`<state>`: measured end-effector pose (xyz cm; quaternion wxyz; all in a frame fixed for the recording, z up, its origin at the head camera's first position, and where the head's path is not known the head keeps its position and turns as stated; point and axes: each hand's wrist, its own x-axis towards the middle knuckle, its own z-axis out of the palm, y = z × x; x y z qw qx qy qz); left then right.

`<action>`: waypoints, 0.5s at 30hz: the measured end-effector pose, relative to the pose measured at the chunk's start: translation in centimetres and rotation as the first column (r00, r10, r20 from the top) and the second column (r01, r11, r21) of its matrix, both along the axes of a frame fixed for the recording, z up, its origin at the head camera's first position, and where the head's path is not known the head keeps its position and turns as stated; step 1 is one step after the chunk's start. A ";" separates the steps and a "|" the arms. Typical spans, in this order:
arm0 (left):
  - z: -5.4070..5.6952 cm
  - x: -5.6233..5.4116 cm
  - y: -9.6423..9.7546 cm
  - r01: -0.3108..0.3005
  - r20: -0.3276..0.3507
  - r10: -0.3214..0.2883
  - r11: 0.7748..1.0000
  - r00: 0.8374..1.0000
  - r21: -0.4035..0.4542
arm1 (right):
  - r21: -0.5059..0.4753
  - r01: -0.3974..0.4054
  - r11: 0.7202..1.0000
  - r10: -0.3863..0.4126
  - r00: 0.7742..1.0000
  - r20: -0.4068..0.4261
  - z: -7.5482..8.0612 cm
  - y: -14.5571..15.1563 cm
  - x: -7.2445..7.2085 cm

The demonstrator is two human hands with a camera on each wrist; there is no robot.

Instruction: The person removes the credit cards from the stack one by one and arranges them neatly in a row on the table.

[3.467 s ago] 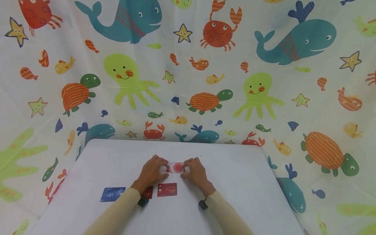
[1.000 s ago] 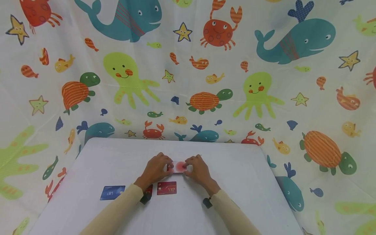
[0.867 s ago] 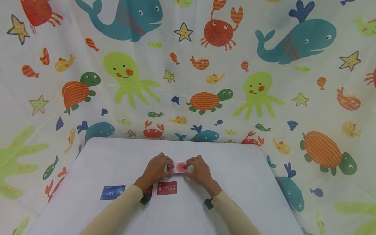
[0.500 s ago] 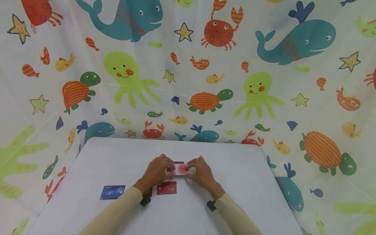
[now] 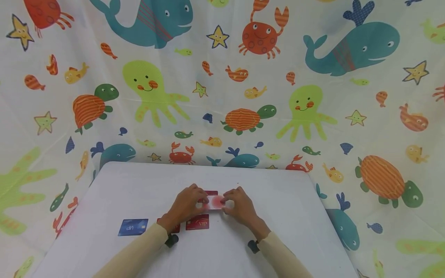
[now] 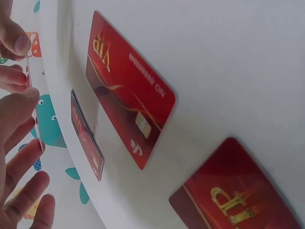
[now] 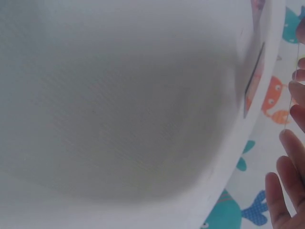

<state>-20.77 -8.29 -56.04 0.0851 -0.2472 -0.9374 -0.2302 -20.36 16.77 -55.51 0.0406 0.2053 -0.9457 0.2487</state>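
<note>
Both hands hold a thin white card with a pink-red round print (image 5: 216, 202) in the middle of the table. My left hand (image 5: 187, 201) pinches its left end between thumb and fingers. At its right end, my right hand (image 5: 240, 205) does the same. The left wrist view shows the white card edge-on (image 6: 35, 107), raised off the table. Just behind it lies a red card (image 5: 211, 192), partly covered in the head view. Nearer me are a red VIP card (image 5: 197, 222) and another red card (image 5: 169, 225), the latter partly hidden by my left wrist.
A blue card (image 5: 133, 227) lies to the left on the white table (image 5: 278, 216). Behind the table's far edge hangs a curtain (image 5: 222, 100) printed with sea animals. Dark wrist cameras are strapped to both wrists.
Both hands have brought the white card slightly towards me and to the right. The red card behind it, covered 3.5 seconds ago, now shows along its far edge.
</note>
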 end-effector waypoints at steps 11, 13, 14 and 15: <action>-0.2 0.9 0.4 0.012 -0.026 -0.011 1.000 1.000 0.007 | -0.019 -0.013 1.000 0.013 1.000 -0.021 -0.1 0.8 1.1; -0.3 1.0 0.5 0.010 -0.026 -0.010 1.000 1.000 0.013 | -0.018 -0.012 1.000 0.012 1.000 -0.022 -0.1 1.0 1.3; -0.3 1.1 0.6 0.012 -0.026 -0.011 1.000 1.000 0.018 | -0.016 -0.009 1.000 0.009 1.000 -0.021 -0.2 1.1 1.4; -0.3 1.1 0.6 0.013 -0.025 -0.013 1.000 1.000 0.024 | -0.016 -0.006 1.000 0.006 1.000 -0.020 -0.2 1.1 1.5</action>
